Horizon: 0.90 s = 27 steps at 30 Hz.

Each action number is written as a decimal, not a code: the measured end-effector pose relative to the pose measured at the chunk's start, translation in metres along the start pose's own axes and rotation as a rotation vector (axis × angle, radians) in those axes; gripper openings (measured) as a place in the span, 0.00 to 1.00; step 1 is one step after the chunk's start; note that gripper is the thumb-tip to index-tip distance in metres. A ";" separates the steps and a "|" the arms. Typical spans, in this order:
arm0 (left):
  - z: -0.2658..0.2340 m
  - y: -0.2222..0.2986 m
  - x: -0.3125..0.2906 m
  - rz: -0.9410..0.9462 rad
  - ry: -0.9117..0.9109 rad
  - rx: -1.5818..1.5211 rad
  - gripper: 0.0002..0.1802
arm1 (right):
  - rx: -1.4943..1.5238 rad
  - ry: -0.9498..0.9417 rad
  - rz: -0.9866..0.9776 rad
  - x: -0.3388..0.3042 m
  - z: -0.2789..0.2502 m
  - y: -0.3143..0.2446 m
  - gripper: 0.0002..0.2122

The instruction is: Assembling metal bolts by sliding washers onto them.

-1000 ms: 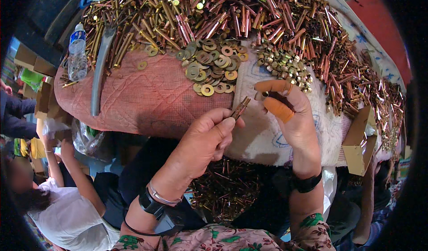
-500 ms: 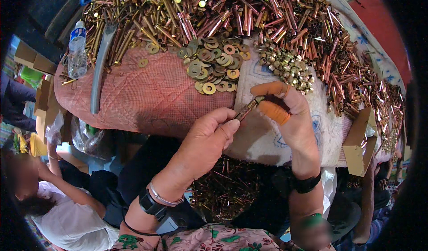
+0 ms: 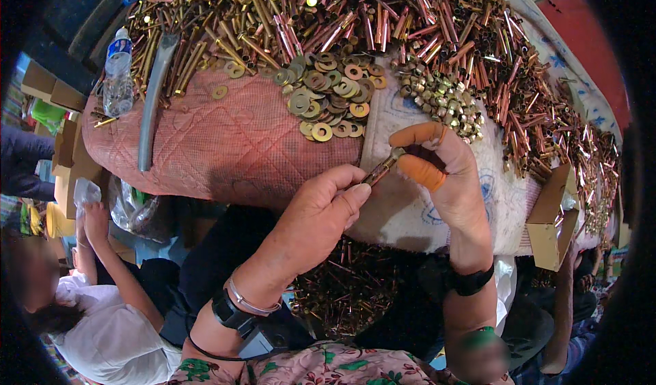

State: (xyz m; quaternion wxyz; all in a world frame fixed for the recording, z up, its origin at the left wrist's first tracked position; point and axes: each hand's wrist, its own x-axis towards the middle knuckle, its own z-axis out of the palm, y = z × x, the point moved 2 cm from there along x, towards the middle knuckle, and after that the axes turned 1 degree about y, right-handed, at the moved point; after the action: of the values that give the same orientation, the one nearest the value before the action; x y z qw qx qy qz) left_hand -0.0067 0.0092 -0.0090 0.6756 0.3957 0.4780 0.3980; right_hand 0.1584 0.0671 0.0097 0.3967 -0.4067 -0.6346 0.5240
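Observation:
My left hand (image 3: 311, 214) pinches a sleeve anchor (image 3: 378, 173) between thumb and fingers. The anchor is tilted, its far end pointing up and right, where a small nut (image 3: 398, 153) shows. Orange covers sit on the thumb and forefinger of my right hand (image 3: 451, 170), which are curled around that nut end; how firmly they touch it is hard to see. Beyond my hands lie a heap of flat brass-coloured washers (image 3: 328, 98) and, to its right, a pile of small shiny nuts (image 3: 444, 98).
Bolts and metal sleeves (image 3: 383, 23) are heaped along the back and right. A grey tube (image 3: 156, 105) and a plastic bottle (image 3: 118, 77) are at left, an open cardboard box (image 3: 552, 221) at right. Another person (image 3: 116, 317) sits at left. More metal parts (image 3: 342, 289) lie below my hands.
My hands and the anchor have barely shifted; the nut now shows at the anchor's tip beside my right fingers. At left, the other person's hands have come together at a clear bag.

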 end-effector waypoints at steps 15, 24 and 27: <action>0.003 -0.004 0.004 0.361 0.108 0.443 0.14 | -0.182 0.065 -0.021 -0.004 -0.007 0.011 0.05; 0.000 -0.007 -0.053 0.371 0.123 0.577 0.10 | -0.113 0.171 0.133 -0.051 0.026 -0.001 0.02; 0.008 -0.027 -0.071 0.391 0.124 0.539 0.10 | 0.023 0.162 0.198 -0.084 0.036 -0.006 0.03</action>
State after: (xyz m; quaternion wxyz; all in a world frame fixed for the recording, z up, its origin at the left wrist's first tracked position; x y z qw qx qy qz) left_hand -0.0107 -0.0672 -0.0079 0.4271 0.6193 0.5214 0.4028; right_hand 0.1544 -0.0236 0.0038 0.3977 -0.5038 -0.5510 0.5333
